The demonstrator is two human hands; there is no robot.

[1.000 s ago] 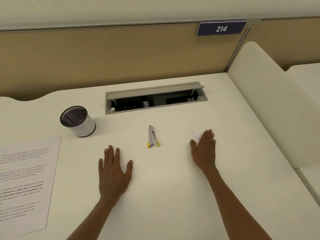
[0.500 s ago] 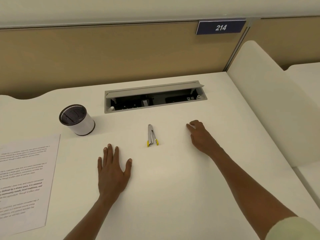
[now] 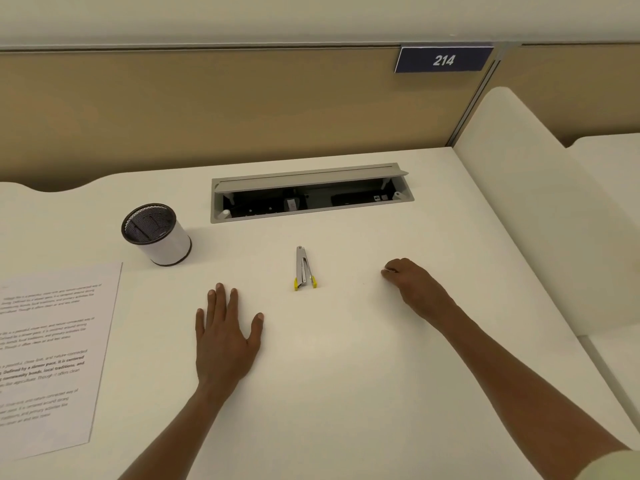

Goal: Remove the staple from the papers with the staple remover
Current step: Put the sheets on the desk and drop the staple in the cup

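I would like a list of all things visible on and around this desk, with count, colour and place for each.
staple remover: one, silver with yellow tips, desk centre between the hands
papers: printed, white, left edge
mesh cup: one, white with dark rim, left rear
cable hatch: one, grey, lid open, rear centre
number plate: one, dark blue, reads 214, on partition
desk: one, cream
left hand: flat, palm down
right hand: curled into a loose fist, on desk right of remover
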